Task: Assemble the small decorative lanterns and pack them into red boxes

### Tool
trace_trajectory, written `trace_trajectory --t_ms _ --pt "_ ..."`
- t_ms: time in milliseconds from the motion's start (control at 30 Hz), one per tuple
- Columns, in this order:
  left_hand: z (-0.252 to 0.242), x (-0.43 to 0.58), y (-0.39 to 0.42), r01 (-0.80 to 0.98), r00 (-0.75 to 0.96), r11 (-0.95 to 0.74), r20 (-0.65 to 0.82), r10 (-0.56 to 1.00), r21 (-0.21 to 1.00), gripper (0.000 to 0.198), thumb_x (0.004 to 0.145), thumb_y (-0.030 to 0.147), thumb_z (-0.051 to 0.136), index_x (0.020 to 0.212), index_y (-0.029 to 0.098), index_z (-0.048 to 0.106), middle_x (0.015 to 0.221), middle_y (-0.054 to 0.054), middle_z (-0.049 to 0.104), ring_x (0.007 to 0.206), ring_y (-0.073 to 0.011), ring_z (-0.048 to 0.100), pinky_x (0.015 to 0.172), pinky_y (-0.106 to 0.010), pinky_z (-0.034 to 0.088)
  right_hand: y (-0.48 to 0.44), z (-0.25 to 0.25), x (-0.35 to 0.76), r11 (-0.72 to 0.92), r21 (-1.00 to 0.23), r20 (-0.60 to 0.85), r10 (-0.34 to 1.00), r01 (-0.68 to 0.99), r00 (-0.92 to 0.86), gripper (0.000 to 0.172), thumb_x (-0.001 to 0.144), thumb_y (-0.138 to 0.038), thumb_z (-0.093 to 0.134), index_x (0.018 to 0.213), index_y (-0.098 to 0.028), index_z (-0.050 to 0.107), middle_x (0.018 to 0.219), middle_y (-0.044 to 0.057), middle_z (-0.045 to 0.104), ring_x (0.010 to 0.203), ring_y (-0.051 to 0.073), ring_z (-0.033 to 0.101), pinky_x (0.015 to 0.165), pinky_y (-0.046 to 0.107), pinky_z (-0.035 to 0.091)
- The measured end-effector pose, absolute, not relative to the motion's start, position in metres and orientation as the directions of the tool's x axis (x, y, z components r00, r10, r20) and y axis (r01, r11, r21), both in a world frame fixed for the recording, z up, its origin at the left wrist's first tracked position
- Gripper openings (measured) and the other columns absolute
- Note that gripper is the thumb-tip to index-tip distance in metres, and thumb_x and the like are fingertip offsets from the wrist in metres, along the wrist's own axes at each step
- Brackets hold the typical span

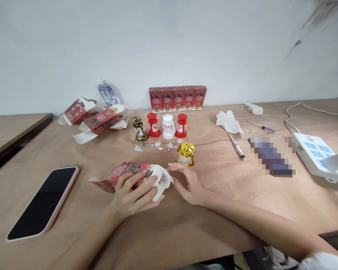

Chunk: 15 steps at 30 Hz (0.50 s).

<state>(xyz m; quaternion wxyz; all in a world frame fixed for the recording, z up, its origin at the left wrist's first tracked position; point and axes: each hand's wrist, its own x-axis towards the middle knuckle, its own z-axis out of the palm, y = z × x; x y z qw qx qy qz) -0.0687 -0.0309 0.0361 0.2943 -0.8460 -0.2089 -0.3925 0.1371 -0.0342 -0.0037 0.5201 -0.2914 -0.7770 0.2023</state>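
My left hand (138,193) is wrapped over a red printed cardboard box (129,168) lying tilted on the table, its white flaps open at both ends. My right hand (190,183) is at the right end of this box, thumb and fingers apart beside a white flap; whether they touch it is unclear. Just behind the right hand stands a small gold lantern (186,152), partly hidden by the fingers. Farther back are a bronze lantern (139,129), a white lantern (168,126) and two red lanterns, one on the left (154,125) and one on the right (181,125).
Wire pieces and small white tags (157,144) lie before the lanterns. Several closed red boxes (178,99) line the wall. Opened boxes (104,119) and a bottle (107,93) stand left, above a phone (43,202). Right are crumpled paper (229,122), screwdrivers (236,145) and a power strip (312,152).
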Motion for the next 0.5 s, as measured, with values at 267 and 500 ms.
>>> trace_trajectory --t_ms 267,500 --pt "0.027 -0.067 -0.031 0.635 0.523 -0.733 0.833 0.178 -0.242 0.024 0.067 0.023 0.071 0.082 0.024 0.052 0.082 -0.004 0.070 0.084 -0.0250 0.058 0.073 -0.040 0.042 -0.034 0.000 0.136 0.805 -0.555 0.735 0.593 0.212 -0.328 0.033 0.091 -0.021 0.052 0.124 -0.020 0.048 0.099 0.006 0.069 0.090 0.014 0.066 0.079 0.028 0.056" --pt "0.026 -0.066 -0.030 0.614 0.506 -0.758 0.847 0.164 -0.220 0.019 0.067 0.018 0.066 0.078 0.023 0.052 0.091 -0.006 0.068 0.087 -0.0248 0.056 0.074 -0.040 0.042 -0.033 -0.007 0.136 0.698 -0.678 0.656 0.716 0.230 -0.238 0.030 0.092 -0.015 0.045 0.121 -0.022 0.047 0.103 0.006 0.067 0.092 0.013 0.065 0.079 0.026 0.054"
